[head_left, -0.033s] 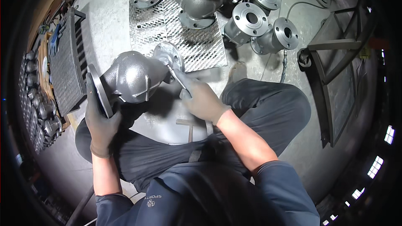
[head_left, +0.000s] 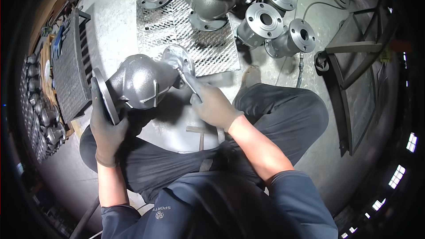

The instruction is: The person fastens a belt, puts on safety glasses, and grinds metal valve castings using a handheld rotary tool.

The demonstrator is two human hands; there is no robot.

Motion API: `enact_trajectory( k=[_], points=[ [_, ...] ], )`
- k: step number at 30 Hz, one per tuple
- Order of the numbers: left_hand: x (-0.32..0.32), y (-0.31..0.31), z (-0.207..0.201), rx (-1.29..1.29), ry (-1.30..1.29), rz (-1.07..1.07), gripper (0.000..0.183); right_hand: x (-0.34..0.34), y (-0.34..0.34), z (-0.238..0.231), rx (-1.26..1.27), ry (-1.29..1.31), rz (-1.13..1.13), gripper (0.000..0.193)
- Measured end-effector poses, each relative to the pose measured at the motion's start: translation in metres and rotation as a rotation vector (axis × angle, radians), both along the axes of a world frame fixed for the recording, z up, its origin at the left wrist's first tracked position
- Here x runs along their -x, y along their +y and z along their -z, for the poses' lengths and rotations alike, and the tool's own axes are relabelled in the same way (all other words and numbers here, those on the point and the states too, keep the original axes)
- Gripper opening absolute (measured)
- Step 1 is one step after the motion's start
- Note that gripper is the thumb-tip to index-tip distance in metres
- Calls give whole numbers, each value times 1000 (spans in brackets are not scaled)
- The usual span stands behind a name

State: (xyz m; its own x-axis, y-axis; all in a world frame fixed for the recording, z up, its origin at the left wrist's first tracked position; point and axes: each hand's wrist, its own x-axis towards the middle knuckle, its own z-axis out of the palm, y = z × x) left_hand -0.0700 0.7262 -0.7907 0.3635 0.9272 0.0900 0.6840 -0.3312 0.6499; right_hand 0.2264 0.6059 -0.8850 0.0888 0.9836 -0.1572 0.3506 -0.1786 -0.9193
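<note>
A grey cast valve body with a round bulge and a flange at each end lies tilted before me. My left hand, in a dark grey glove, is closed round the rim of its near-left flange, with the fingers behind the plate. My gloved right hand grips a slim, rod-like metal tool, index finger stretched along it. The tool's tip meets the casting beside the far flange, where the neck joins it. What kind of tool it is cannot be made out.
Several flanged valve bodies stand ahead, some on a patterned metal plate. A hammer lies between my legs. To the left are a dark metal platform and racked castings. A metal frame stands right, near a hose.
</note>
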Motion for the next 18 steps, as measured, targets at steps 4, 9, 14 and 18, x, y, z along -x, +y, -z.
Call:
enact_trajectory(
  k=[4,9,14,18],
  points=[
    [5,1,0,-37,58,29,77,0,2,-1,38,-35,-41,72],
    [6,1,-1,-43,89,21,81,9,-5,8,-137,-41,20,72],
    [-1,1,-2,9,30,-3,94,-1,4,3,29,-39,-36,71],
    [-3,0,-6,-28,54,19,101,-3,7,0,155,-112,-75,71]
  ],
)
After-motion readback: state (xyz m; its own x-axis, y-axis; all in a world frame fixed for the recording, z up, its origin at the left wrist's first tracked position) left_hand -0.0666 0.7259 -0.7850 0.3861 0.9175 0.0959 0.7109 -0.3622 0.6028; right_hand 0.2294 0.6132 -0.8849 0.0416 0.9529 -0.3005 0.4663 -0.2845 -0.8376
